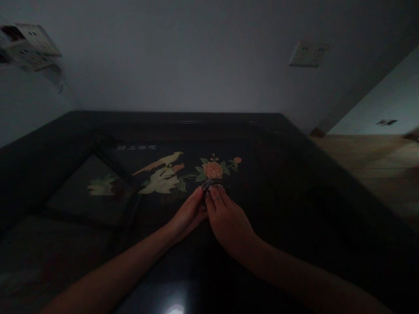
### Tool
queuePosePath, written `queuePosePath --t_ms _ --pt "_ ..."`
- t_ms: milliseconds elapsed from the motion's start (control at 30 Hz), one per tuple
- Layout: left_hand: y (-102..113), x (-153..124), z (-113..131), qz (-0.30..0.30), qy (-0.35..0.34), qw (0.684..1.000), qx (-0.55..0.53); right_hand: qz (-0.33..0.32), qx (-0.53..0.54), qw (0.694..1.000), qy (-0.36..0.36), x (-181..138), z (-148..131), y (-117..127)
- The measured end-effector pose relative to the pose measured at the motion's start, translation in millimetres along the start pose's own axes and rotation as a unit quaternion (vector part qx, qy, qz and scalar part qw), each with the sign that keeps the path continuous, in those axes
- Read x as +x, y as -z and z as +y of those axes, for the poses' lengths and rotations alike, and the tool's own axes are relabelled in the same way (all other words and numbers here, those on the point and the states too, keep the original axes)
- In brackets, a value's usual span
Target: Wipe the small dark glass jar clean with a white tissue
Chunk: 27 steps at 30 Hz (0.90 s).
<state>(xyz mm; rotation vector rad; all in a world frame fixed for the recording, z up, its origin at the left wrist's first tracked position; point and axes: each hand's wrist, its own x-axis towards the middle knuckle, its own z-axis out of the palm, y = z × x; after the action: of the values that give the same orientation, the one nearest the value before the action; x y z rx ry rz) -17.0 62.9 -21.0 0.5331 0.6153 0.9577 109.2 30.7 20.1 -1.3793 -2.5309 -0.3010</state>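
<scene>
Both of my hands meet at the middle of a dark glossy tabletop (294, 196). My left hand (187, 214) and my right hand (225, 220) have their fingers closed together round a small dark shiny object (214, 185) at the fingertips. The object is too dim and too hidden to name. A ring shows on one finger of my right hand. The tabletop bears an inlaid picture of a yellow bird (162, 162), pale leaves and an orange flower (212, 169), just beyond the fingertips.
A white wall rises behind the table with a socket plate (310, 53) at the upper right and a blurred box (28, 46) at the upper left. Wooden floor (369, 157) lies to the right. The room is very dark.
</scene>
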Motion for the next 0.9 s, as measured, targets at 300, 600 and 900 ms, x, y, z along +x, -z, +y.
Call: queuePosePath --t_ms 300,600,900 --pt "-1 1 0 0.007 0.000 1.000 -0.020 -0.005 -0.056 0.998 -0.020 0 -4 -6" --pt "-1 2 1 -0.002 0.005 1.000 -0.024 -0.081 0.025 0.996 -0.024 5 4 10" --pt "-3 1 7 -0.003 0.048 0.998 -0.034 -0.096 0.219 0.970 -0.032 12 15 18"
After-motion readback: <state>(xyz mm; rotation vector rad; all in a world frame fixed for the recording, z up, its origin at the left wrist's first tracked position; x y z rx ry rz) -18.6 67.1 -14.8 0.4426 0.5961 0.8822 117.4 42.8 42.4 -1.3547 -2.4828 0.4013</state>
